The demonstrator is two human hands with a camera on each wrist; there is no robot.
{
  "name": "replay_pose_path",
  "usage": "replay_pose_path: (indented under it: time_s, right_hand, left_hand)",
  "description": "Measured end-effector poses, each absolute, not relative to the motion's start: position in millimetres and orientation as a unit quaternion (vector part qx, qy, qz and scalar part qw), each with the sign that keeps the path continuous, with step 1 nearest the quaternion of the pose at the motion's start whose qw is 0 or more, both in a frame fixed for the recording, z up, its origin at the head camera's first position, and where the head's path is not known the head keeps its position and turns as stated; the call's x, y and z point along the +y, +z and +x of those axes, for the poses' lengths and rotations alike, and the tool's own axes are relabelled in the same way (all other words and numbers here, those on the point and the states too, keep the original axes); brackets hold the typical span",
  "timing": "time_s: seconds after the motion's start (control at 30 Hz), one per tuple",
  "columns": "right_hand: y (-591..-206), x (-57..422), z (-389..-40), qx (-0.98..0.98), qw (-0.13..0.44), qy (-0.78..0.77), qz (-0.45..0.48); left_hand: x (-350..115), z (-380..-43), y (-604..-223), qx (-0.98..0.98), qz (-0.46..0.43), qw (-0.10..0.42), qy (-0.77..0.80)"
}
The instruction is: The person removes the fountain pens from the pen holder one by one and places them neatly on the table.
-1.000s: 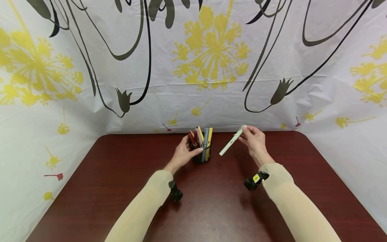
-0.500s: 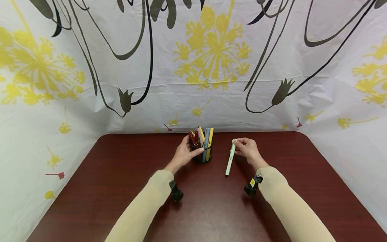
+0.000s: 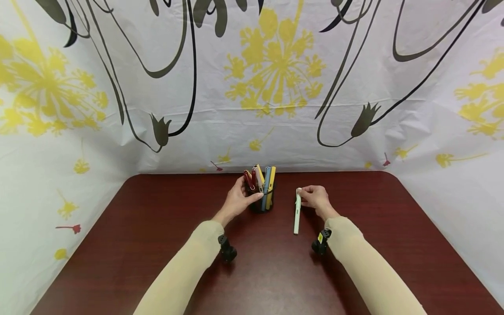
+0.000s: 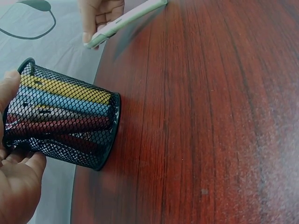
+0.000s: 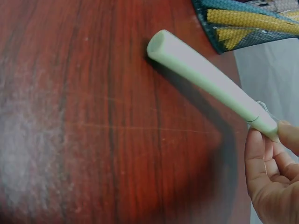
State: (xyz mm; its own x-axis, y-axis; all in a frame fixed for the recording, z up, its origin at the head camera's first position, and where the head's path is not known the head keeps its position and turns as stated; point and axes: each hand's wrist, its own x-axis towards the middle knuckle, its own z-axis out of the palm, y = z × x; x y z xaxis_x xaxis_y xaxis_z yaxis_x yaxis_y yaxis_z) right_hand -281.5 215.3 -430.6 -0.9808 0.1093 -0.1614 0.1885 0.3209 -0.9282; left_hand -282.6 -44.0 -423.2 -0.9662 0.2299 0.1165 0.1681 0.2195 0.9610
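Observation:
A black mesh pen cup (image 4: 65, 116) stands upright near the back of the table, with yellow, blue, pinkish and dark red pens (image 3: 261, 181) in it. My left hand (image 3: 237, 200) grips the cup, thumb and fingers around its upper part. To the right of the cup, my right hand (image 3: 316, 199) pinches a pale green pen (image 5: 210, 84) by its clip end between thumb and fingers. The pen slants down toward me in the head view, its far end (image 5: 156, 46) right at the tabletop in the right wrist view.
The dark red wooden table (image 3: 157, 245) has rounded back corners. Behind it hangs a white sheet (image 3: 220, 148) printed with yellow flowers and dark stems. A small black camera sits on each wrist.
My right hand has moved left and toward me with the pale green pen, which has swung from slanted to nearly straight toward me and lower. The left hand stays on the cup.

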Motion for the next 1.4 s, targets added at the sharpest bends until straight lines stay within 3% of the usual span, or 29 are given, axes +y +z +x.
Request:
replay_pose_path:
  time_s: [0.67,1.0,1.4]
  right_hand:
    - [-442,200,-283,0.859,-0.017,-0.497,0.119]
    - [-444,194,-285,0.881,-0.034,-0.452,0.133]
    - [-443,192,-285,0.883,-0.042,-0.447,0.135]
  left_hand:
    - [-45,-284,-425,0.774,0.133,0.029,0.618]
    - [-45,-262,-394,0.777,0.139,0.035,0.613]
    - [-44,-258,-391,0.776,0.131,0.043,0.615]
